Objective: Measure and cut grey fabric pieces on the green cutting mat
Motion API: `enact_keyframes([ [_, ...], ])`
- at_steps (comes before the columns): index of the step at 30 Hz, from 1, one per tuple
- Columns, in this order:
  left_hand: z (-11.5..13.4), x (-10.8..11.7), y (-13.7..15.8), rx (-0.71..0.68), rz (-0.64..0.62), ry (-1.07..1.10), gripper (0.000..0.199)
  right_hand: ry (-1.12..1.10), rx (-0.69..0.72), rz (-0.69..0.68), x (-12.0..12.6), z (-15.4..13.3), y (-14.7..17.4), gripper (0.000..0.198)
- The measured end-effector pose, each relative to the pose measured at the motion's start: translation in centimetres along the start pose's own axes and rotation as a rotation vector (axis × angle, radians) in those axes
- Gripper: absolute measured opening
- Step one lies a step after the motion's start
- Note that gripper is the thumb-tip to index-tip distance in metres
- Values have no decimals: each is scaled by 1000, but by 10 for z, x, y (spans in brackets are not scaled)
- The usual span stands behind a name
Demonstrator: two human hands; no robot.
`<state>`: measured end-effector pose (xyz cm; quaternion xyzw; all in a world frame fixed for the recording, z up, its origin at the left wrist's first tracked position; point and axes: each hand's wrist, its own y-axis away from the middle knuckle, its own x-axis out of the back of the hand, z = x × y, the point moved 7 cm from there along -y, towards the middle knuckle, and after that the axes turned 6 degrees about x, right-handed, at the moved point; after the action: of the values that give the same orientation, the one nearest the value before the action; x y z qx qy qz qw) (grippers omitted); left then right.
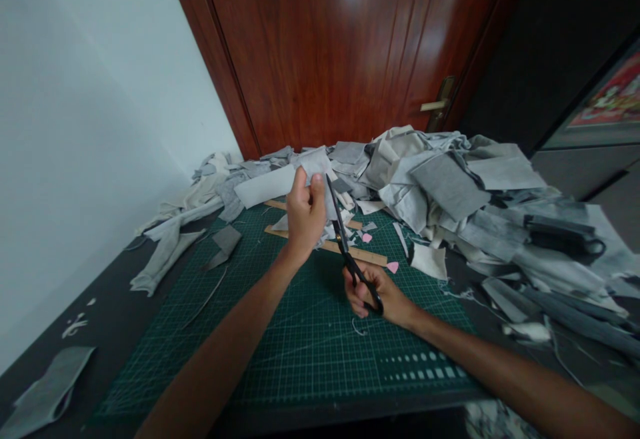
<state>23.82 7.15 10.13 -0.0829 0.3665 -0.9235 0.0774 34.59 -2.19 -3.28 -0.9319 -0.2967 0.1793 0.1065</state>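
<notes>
My left hand [306,217] pinches a light grey piece of fabric [314,159] and holds it up above the cutting mat. Part of the fabric hangs behind my fingers. In my right hand [373,289] are black scissors [341,233], their handles gripped and blades pointing up and away. The blade tips lie right beside the fabric's right edge; whether they touch it I cannot tell. Under my hands lies a green cutting mat [300,345] with a white grid. Wooden rulers [367,254] rest on it behind my hands, with pink chalk pieces [393,267] near them.
A large heap of grey and cream fabric [450,185] covers the back and right of the table, with a black object [563,233] on top. Scraps [226,245] lie on the left of the mat. A folded grey cloth [53,385] is at front left. Behind stands a wooden door [325,59].
</notes>
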Motion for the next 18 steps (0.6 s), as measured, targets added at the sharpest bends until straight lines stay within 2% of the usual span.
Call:
enact_keyframes([
  [6, 6, -12, 7, 24, -128, -10, 43, 10, 77, -18, -5, -10, 2, 60],
  [10, 5, -23, 17, 79, -217, -38, 50, -6, 94, 2, -1, -11, 2, 56],
  [18, 1, -30, 20, 109, -233, -88, 52, 7, 91, 47, 8, -13, -2, 52],
])
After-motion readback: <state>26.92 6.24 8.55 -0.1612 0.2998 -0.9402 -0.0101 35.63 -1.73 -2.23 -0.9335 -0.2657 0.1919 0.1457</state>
